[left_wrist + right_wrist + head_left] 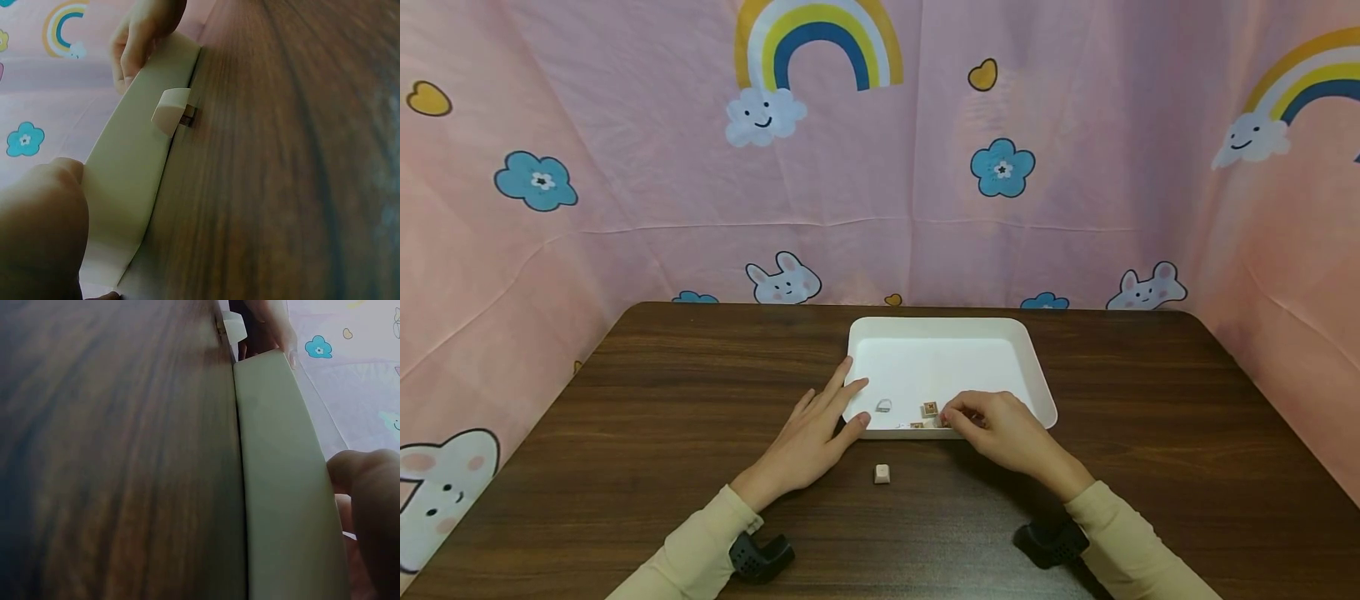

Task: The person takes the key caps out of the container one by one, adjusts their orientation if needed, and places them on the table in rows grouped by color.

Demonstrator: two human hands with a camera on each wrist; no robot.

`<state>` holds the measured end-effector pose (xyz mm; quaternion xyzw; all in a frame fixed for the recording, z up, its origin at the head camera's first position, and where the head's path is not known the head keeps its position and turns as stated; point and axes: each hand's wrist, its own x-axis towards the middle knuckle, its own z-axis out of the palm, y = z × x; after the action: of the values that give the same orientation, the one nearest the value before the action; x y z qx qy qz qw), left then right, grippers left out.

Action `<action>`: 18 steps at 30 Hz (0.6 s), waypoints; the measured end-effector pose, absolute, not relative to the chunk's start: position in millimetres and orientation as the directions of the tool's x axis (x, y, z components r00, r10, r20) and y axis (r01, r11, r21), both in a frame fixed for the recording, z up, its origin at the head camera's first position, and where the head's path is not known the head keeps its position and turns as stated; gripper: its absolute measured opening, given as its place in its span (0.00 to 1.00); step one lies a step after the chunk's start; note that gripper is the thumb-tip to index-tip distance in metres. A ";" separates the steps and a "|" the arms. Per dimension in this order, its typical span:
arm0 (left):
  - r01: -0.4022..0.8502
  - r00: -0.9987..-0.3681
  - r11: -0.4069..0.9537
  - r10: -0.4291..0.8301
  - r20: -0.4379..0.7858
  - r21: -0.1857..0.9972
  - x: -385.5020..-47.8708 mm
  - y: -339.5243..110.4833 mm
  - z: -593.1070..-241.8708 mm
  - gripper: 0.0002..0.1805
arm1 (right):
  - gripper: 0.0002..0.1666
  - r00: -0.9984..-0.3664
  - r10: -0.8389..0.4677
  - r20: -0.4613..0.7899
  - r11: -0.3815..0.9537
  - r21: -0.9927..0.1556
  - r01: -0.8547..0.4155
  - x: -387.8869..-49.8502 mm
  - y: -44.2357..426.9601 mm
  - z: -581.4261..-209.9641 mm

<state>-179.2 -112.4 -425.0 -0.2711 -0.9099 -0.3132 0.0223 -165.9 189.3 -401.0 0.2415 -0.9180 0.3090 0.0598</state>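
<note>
My left hand [812,437], near the centre of the frame, lies with its fingers spread and almost straight at the near left corner of the white tray [940,358]. Its thumb reaches to the front rim, and I do not grip any piece with it.

My right hand [1000,425], just right of the centre, bends over the near side of the tray. Its fingers are curled, and the thumb and forefinger come close together, low inside the tray. Whether a small piece is between these fingertips, I cannot tell.

Just beside them, to the left, is a small brown square piece [930,409], and a second brown piece [917,426] is near the front wall. More to the left lies a small silvery piece [883,406], well apart from my right hand.

Outside the tray, below it in the frame, a small pale block [882,474] sits on the dark wooden bench [625,433]. Behind the bench hangs a pink curtain [865,183] with rainbows, flowers and rabbits.
</note>
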 end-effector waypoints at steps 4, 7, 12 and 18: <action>0.505 -0.853 0.660 0.480 0.206 0.557 -179.1 -112.5 -424.1 0.33 | 0.07 -0.875 -0.404 0.268 0.676 -0.556 -0.483 -166.6 189.4 -401.1; 0.505 -0.853 0.660 0.481 0.204 0.557 -179.1 -112.6 -423.5 0.33 | 0.07 -0.870 -0.411 0.271 0.653 -0.578 -0.489 -167.1 190.1 -401.2; 0.506 -0.852 0.663 0.481 0.204 0.552 -179.1 -112.8 -422.8 0.33 | 0.06 -0.858 -0.423 0.291 0.612 -0.607 -0.507 -168.3 191.9 -402.1; 0.507 -0.852 0.663 0.482 0.204 0.551 -179.2 -113.1 -422.3 0.33 | 0.04 -0.840 -0.431 0.329 0.561 -0.632 -0.535 -170.1 193.9 -403.9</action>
<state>-179.2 -113.1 -422.3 -0.2710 -0.9117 -0.3081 0.0203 -170.1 193.9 -403.9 0.2742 -0.8808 0.3798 0.0684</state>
